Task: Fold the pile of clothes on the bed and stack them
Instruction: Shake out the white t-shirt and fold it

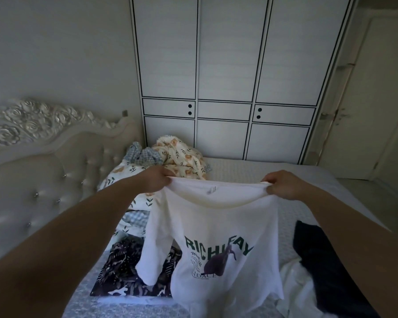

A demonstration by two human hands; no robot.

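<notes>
- A home bedroom: a bed (251, 171) with a tufted, rose-carved headboard (44, 161) fills the left of the frame.
- A white panelled wardrobe (225, 76) stands at upper centre.
- A door (363, 99) is at right.

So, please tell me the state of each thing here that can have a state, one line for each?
white T-shirt: held up in the air, unfolded, print facing the camera.
left hand: pinches one top corner of the shirt.
right hand: pinches the other top corner.
black patterned garment: lies flat, folded, on the bed.
dark garment: lies unfolded on the bed.
floral bedding: crumpled in a heap.
wardrobe: doors closed.
</notes>
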